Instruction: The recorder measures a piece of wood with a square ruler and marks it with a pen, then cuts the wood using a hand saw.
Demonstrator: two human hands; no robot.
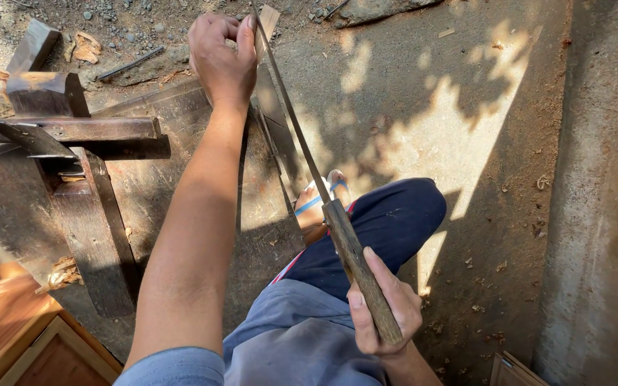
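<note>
sunlight and leaf shadow are spread over a rough concrete floor flecked with wood shavings. a long knife with a thin, dull metal blade and a worn wooden handle is held slantwise. the handle is gripped by the right hand, fingers wrapped closed around it. the blade's far end is pinched by the left hand, closed tight, above a scratched, weathered wooden plank. dark, rough timber beams are seen at left; no packages or labels can be made out.
</note>
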